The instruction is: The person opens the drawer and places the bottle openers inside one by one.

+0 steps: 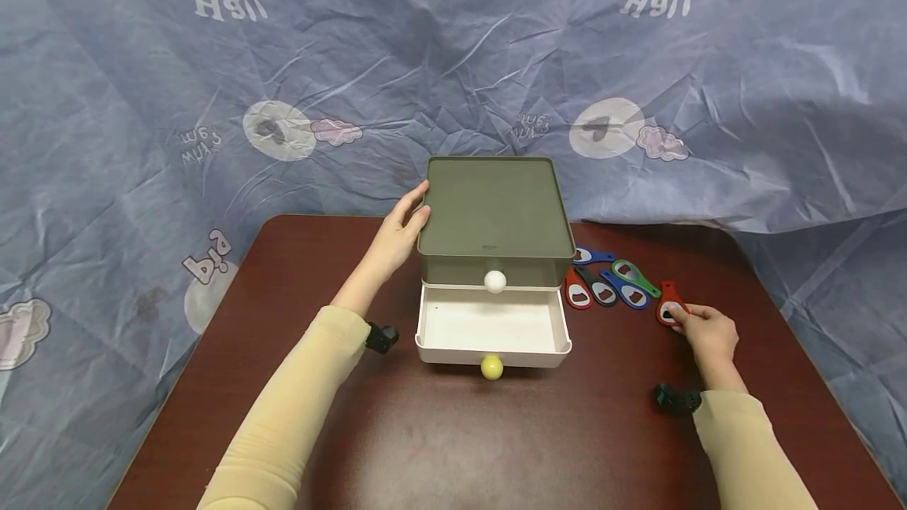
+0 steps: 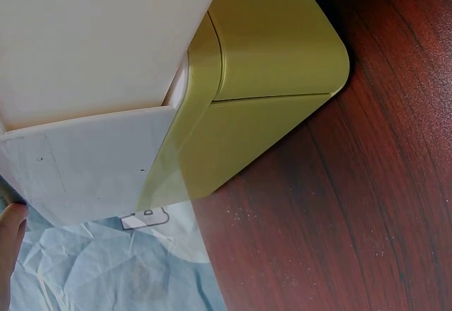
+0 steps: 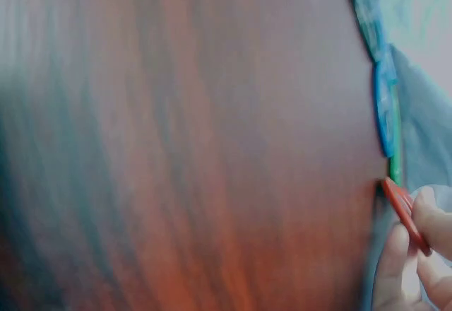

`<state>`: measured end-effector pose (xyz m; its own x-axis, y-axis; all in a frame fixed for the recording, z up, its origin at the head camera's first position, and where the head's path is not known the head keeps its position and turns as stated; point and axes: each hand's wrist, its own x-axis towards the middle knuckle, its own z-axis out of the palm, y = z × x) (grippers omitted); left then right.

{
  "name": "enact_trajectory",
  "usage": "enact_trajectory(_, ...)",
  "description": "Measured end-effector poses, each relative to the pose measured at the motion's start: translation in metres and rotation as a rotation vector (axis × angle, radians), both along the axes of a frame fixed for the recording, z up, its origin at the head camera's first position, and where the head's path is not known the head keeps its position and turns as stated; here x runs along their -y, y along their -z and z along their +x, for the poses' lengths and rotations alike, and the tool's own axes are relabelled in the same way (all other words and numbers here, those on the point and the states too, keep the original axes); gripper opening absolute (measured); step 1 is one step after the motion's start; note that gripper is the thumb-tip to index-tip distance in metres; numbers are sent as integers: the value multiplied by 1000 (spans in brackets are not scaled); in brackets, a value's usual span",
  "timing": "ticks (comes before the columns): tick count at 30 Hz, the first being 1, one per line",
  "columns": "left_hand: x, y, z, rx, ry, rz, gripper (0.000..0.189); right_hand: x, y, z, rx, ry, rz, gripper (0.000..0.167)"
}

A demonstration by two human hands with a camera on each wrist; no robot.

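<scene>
On the right of the table (image 1: 425,431), the right hand (image 1: 711,333) pinched a red opener (image 1: 667,308) by its broad end, a sound hold for something seemingly light and stiff; the left hand (image 1: 397,238), fingers extended, touched the drawer box (image 1: 496,207).

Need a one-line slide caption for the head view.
Left hand touching a green box with its lower drawer open; right hand pinching a red bottle opener.

six visible paddle-shaped bottle openers (image 1: 604,293): two red (image 1: 578,293), two blue (image 1: 633,295), one green (image 1: 629,271), one black (image 1: 604,293). one olive-green box (image 1: 492,207), one open white drawer (image 1: 453,356). two round knobs (image 1: 492,367): white (image 1: 495,282), yellow (image 1: 492,367). one left hand (image 1: 397,238), one right hand (image 1: 710,335).
</scene>
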<state>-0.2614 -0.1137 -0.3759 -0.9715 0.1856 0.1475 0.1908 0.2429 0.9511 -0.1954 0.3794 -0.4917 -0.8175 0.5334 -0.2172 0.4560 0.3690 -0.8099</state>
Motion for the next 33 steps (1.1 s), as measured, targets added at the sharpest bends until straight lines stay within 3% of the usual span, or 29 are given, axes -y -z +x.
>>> enact_trajectory(3, 0, 0, 1, 3, -5, -10, 51, 5, -6, 1, -89, 17, -224, 44)
enact_trajectory(9, 1, -1, 1, 2, -9, -19, 51, 25, -39, 7, -218, -94, -352, 5)
enact_trajectory(11, 1, -2, 1, 0, -11, -20, 51, 36, -55, 10, -274, -144, -419, 9)
enact_trajectory(15, 1, -2, 1, -1, -12, -31, 51, 66, -87, 18, -390, -323, -534, 11)
enact_trajectory(21, 0, -1, 0, 2, -8, -23, 51, 108, -122, 31, -479, -569, -602, 20)
enact_trajectory(24, -1, -1, 0, 2, -6, -10, 51, 123, -131, 37, -469, -648, -591, 26)
enact_trajectory(29, -1, 0, -1, -1, -8, -4, 50, 145, -136, 42, -383, -754, -350, 18)
enact_trajectory(33, -1, 1, 0, 1, -11, -2, 50, 162, -131, 40, -316, -856, -206, 14)
